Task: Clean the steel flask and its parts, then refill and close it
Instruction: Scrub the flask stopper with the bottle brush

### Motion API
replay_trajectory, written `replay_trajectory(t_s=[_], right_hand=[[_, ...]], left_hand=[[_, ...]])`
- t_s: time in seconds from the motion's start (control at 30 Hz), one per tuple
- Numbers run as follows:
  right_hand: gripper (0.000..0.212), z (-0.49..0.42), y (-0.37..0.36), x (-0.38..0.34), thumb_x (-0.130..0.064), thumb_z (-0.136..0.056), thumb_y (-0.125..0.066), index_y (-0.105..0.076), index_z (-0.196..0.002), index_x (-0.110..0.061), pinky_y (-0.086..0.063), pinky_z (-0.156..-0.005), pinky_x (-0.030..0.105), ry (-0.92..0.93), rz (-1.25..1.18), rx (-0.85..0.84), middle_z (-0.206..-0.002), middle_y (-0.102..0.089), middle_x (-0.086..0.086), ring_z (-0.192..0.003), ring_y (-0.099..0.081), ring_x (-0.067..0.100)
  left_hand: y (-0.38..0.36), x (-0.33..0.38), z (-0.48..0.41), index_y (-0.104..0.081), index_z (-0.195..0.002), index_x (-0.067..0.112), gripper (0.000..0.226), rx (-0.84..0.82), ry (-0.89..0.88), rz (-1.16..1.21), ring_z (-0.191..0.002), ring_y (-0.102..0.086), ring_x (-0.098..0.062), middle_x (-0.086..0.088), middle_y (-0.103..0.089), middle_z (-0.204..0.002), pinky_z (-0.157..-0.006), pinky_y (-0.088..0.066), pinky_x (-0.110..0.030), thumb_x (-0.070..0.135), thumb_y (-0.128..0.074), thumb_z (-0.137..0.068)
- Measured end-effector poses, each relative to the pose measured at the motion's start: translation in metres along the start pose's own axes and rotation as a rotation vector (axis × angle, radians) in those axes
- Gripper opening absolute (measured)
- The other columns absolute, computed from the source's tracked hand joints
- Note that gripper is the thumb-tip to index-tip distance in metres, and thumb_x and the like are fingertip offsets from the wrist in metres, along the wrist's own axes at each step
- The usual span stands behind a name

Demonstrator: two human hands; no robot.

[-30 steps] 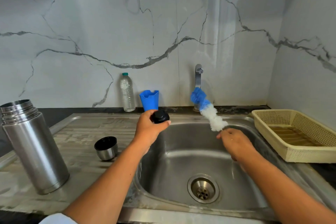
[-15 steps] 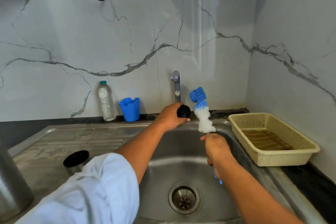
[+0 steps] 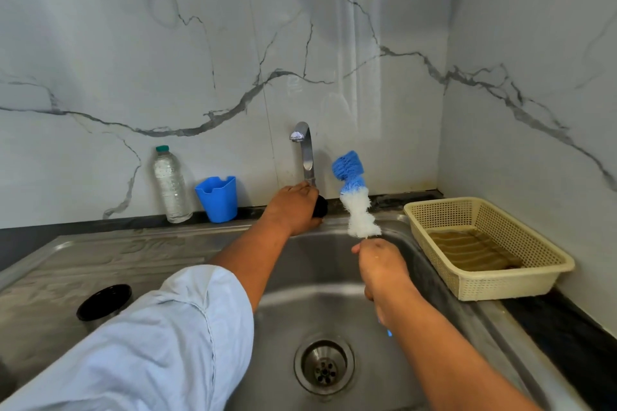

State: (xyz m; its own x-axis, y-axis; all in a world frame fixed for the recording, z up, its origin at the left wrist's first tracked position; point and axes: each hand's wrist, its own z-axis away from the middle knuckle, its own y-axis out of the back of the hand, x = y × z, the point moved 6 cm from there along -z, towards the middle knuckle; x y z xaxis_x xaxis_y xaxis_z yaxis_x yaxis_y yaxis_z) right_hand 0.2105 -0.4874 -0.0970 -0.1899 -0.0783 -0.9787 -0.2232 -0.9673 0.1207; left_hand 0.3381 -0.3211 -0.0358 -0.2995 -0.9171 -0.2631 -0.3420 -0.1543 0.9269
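My left hand [image 3: 295, 207] holds the black flask stopper [image 3: 321, 206] at the foot of the steel tap [image 3: 307, 153], at the back rim of the sink. My right hand [image 3: 380, 265] grips the handle of a bottle brush [image 3: 355, 200], whose blue and white bristles point up beside the tap. The steel cup lid with a black inside [image 3: 103, 304] stands mouth up on the draining board at the left. The flask body is out of view.
The steel sink [image 3: 334, 310] has an open drain [image 3: 323, 365] in the middle. A clear water bottle [image 3: 170, 185] and a blue plastic cup [image 3: 218, 198] stand against the marble wall. A cream plastic basket [image 3: 484, 243] sits on the counter at the right.
My left hand has carried the stopper from over the sink's left edge back to the base of the tap. The brush has turned more upright. The view shifted right, and the flask left it.
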Motion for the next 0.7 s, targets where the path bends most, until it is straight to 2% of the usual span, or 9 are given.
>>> replay_trajectory(t_s=[0.07, 0.13, 0.2, 0.23, 0.33, 0.47, 0.53, 0.6, 0.7], right_hand=[[0.026, 0.002, 0.001, -0.002, -0.021, -0.100, -0.043, -0.067, -0.111, -0.016, -0.036, -0.053, 0.031, 0.008, -0.008, -0.002, -0.076, -0.055, 0.003, -0.058, -0.044, 0.015], [0.026, 0.003, 0.001, -0.004, -0.020, -0.101, -0.044, -0.067, -0.112, -0.015, -0.043, -0.061, 0.033, 0.008, -0.012, -0.003, -0.085, -0.059, 0.004, -0.064, -0.049, 0.016], [0.026, 0.003, 0.002, -0.005, -0.021, -0.102, -0.043, -0.067, -0.112, -0.015, -0.045, -0.063, 0.035, 0.010, -0.006, -0.005, -0.089, -0.062, 0.006, -0.065, -0.050, 0.017], [0.027, 0.004, 0.002, -0.005, -0.021, -0.102, -0.043, -0.067, -0.112, -0.016, -0.043, -0.060, 0.035, 0.011, -0.002, -0.006, -0.088, -0.062, 0.006, -0.063, -0.048, 0.017], [0.026, 0.006, 0.003, -0.006, -0.023, -0.103, -0.042, -0.066, -0.109, -0.017, -0.034, -0.051, 0.031, 0.013, 0.008, -0.008, -0.077, -0.055, 0.005, -0.057, -0.041, 0.015], [0.024, 0.009, 0.002, -0.006, -0.022, -0.103, -0.041, -0.064, -0.099, -0.018, -0.032, -0.050, 0.030, -0.002, 0.012, -0.028, -0.070, -0.049, 0.003, -0.055, -0.036, 0.014], [0.023, 0.009, 0.002, -0.005, -0.022, -0.102, -0.042, -0.064, -0.097, -0.019, -0.032, -0.051, 0.030, -0.013, 0.019, -0.030, -0.071, -0.049, 0.004, -0.056, -0.036, 0.014], [0.023, 0.007, 0.001, -0.005, -0.023, -0.103, -0.042, -0.064, -0.098, -0.018, -0.032, -0.050, 0.030, -0.021, 0.025, -0.029, -0.072, -0.050, 0.004, -0.056, -0.038, 0.014], [0.022, 0.007, 0.001, -0.004, -0.023, -0.103, -0.042, -0.063, -0.099, -0.019, -0.033, -0.051, 0.030, -0.028, 0.024, -0.035, -0.076, -0.053, 0.005, -0.058, -0.041, 0.014]], left_hand=[[0.000, -0.003, 0.004, -0.040, -0.148, 0.010, 0.071, 0.000, 0.054, 0.080, -0.140, -0.045, -0.031, -0.015, -0.048, -0.151, -0.111, -0.042, -0.041, 0.051, -0.064, -0.095], [-0.001, -0.003, 0.008, -0.036, -0.150, 0.013, 0.076, -0.021, 0.101, 0.221, -0.117, -0.061, -0.033, -0.017, -0.056, -0.137, -0.096, -0.054, -0.042, 0.050, -0.069, -0.093], [-0.005, 0.000, 0.017, -0.035, -0.153, 0.014, 0.076, -0.056, 0.160, 0.444, -0.099, -0.065, -0.024, -0.015, -0.064, -0.120, -0.083, -0.056, -0.033, 0.040, -0.074, -0.092], [-0.008, 0.000, 0.023, -0.042, -0.149, 0.015, 0.072, -0.064, 0.198, 0.549, -0.094, -0.064, -0.019, -0.012, -0.066, -0.112, -0.080, -0.056, -0.031, 0.037, -0.077, -0.090], [-0.021, -0.009, 0.047, -0.064, -0.122, 0.018, 0.054, -0.105, 0.301, 0.885, -0.095, -0.068, -0.018, -0.003, -0.071, -0.107, -0.085, -0.058, -0.034, 0.033, -0.090, -0.077], [-0.030, -0.020, 0.071, -0.067, -0.119, 0.018, 0.057, -0.153, 0.377, 1.205, -0.107, -0.069, -0.019, -0.004, -0.073, -0.112, -0.099, -0.056, -0.040, 0.028, -0.094, -0.070], [-0.029, -0.023, 0.074, -0.069, -0.119, 0.016, 0.052, -0.142, 0.401, 1.279, -0.109, -0.069, -0.020, -0.004, -0.075, -0.112, -0.102, -0.054, -0.039, 0.024, -0.092, -0.073], [-0.027, -0.025, 0.075, -0.069, -0.120, 0.017, 0.050, -0.128, 0.428, 1.284, -0.110, -0.068, -0.021, -0.004, -0.074, -0.111, -0.095, -0.053, -0.033, 0.024, -0.091, -0.076], [-0.029, -0.023, 0.077, -0.064, -0.120, 0.018, 0.054, -0.153, 0.500, 1.304, -0.108, -0.067, -0.022, -0.005, -0.071, -0.113, -0.096, -0.054, -0.037, 0.038, -0.089, -0.077]])
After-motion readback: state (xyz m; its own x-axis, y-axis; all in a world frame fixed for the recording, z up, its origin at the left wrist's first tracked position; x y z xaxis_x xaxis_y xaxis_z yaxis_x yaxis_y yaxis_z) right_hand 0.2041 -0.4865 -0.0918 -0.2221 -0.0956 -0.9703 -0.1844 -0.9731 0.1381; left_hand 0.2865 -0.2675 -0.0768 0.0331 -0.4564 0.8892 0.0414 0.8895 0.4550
